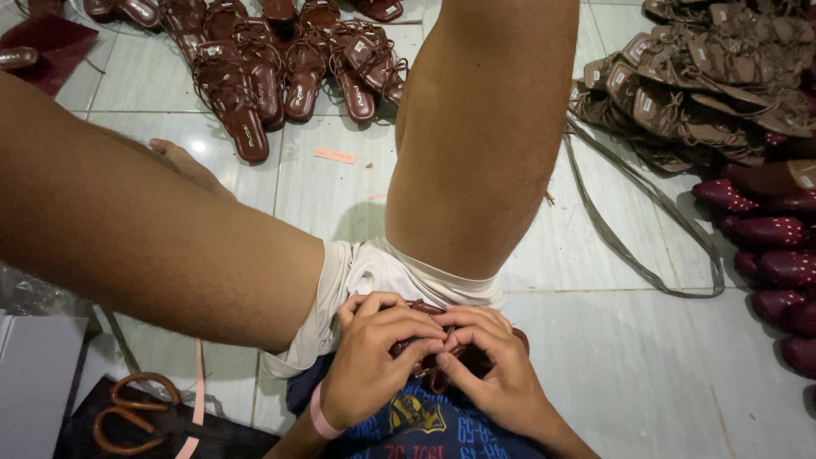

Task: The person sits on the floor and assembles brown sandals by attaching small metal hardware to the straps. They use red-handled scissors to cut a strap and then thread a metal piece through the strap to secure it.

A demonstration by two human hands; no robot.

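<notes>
Down in the lap, the left hand (367, 367) and right hand (493, 374) both pinch a dark red sandal (442, 361); its thin strap could slip if fingers loosen.

The dark red sandal (459, 353) in the lap is almost wholly covered by the left hand (374, 365) and right hand (497, 374), so its shape and what the fingertips pinch cannot be told. The orange-handled scissors (136, 412) are cut off by the bottom edge, their blades lost against dark cloth. The brown sandal pile (697, 93) and the maroon studded soles (778, 255) run off the top and right edges, too tangled to count.
</notes>
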